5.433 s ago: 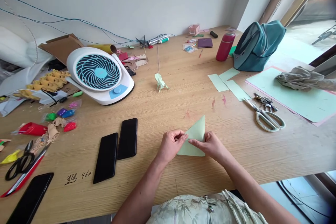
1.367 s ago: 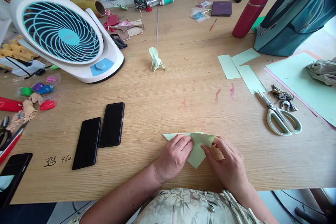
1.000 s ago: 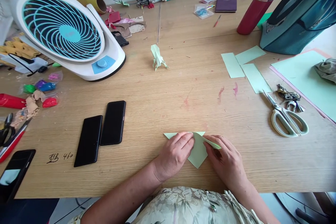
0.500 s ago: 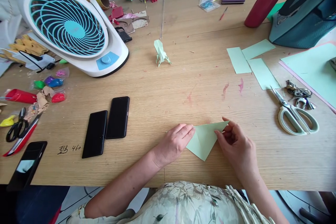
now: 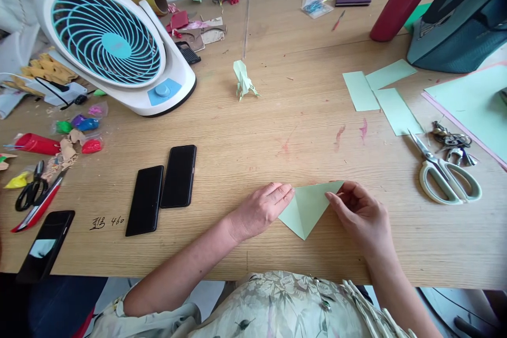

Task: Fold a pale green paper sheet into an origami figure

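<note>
Table point(image 5: 253, 148): a wide wooden top; its near edge runs just below the person's forearms, and the broadest bare stretch lies between the paper triangle and the small folded paper figure farther back.
Fan point(image 5: 114, 47): white with a teal grille, well left and back of the triangle, the biggest block on that side.
Bag point(image 5: 459, 21): teal, far right and back of the triangle, closing off that corner.
Green sheet point(image 5: 475, 105): large, flat, right of the triangle near the table's right edge.
Phones point(image 5: 162, 187): two dark ones side by side, left of the triangle, with clear wood between.
Scissors point(image 5: 443, 174): right of the triangle, apart from it.
Paper triangle point(image 5: 307, 206): pale green, flat on the table close to the near edge, one point toward the person.
Left hand point(image 5: 261, 208): fingers stretched flat, tips pressing the triangle's left corner.
Right hand point(image 5: 362, 216): fingers curled, pinching the triangle's right corner.
Folded paper figure point(image 5: 243, 80): straight back from the triangle, standing alone.
</note>
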### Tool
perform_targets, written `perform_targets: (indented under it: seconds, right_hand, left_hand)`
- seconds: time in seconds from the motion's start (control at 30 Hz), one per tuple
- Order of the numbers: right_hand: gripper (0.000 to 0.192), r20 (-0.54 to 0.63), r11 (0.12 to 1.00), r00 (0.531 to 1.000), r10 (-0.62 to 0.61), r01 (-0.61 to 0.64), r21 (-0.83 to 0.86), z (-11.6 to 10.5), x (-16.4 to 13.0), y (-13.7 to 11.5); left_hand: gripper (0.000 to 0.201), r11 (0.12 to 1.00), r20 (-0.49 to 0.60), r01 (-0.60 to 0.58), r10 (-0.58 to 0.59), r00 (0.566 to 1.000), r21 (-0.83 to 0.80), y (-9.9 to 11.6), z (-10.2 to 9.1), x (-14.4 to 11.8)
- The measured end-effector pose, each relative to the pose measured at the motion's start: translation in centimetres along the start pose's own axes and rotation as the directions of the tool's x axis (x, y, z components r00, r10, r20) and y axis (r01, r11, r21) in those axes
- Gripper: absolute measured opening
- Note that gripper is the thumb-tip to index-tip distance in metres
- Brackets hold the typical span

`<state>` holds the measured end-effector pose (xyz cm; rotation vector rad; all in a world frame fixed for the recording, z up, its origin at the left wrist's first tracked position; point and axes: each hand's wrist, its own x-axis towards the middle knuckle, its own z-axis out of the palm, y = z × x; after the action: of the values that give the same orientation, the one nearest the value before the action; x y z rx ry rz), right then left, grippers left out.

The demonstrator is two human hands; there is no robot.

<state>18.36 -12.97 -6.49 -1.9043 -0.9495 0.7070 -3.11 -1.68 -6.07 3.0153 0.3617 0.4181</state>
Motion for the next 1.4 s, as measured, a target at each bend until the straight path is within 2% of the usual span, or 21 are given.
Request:
perform_targets:
  seconds: [0.17, 0.27, 0.3, 0.5, 0.67, 0.77, 1.07, 1.4]
  right_hand:
    - [0.019, -0.039, 0.971, 0.975, -0.217, 0.212, -0.111, 0.9, -0.3, -0.6]
    - [0.005, 0.027, 0.930, 0.936, -0.351, 0.352, -0.104, 1.1, -0.6, -0.6]
    - [0.010, 0.057, 0.912, 0.917, -0.395, 0.399, -0.096, 1.1, -0.7, -0.6]
    - [0.029, 0.256, 0.724, 0.737, -0.625, 0.670, -0.161, 0.2, -1.0, -0.3]
    - [0.030, 0.426, 0.555, 0.581, -0.693, 0.808, -0.200, -0.5, -1.1, 0.1]
    - [0.028, 0.506, 0.485, 0.521, -0.688, 0.848, -0.213, -0.9, -1.2, 0.6]
    - [0.029, 0.547, 0.419, 0.460, -0.699, 0.884, -0.209, -1.3, -1.3, 1.4]
    - [0.037, 0.567, 0.419, 0.432, -0.701, 0.893, -0.164, -1.4, -1.2, 1.4]
  left_hand:
    - [0.032, 1.000, -0.002, -0.010, 0.010, 1.000, -0.012, -0.1, 0.1, 0.0]
    - [0.032, 1.000, -0.022, -0.013, 0.013, 1.000, -0.012, -0.2, 0.0, 0.1]
    - [0.032, 1.000, -0.028, -0.014, 0.013, 1.000, -0.013, -0.1, -0.1, 0.2]
    - [0.032, 1.000, -0.013, -0.016, 0.016, 1.000, -0.002, -0.2, -0.1, 0.2]
    - [0.031, 1.000, 0.028, -0.013, 0.014, 1.000, -0.007, -0.3, -0.4, 0.4]
    - [0.030, 1.000, 0.051, -0.002, 0.002, 0.999, -0.013, -0.2, -0.5, 0.5]
    - [0.027, 0.999, -0.009, 0.032, -0.032, 0.999, -0.015, 0.3, -0.3, 0.6]
    - [0.026, 0.998, -0.037, -0.002, 0.000, 0.999, -0.066, 0.2, 0.2, 0.3]
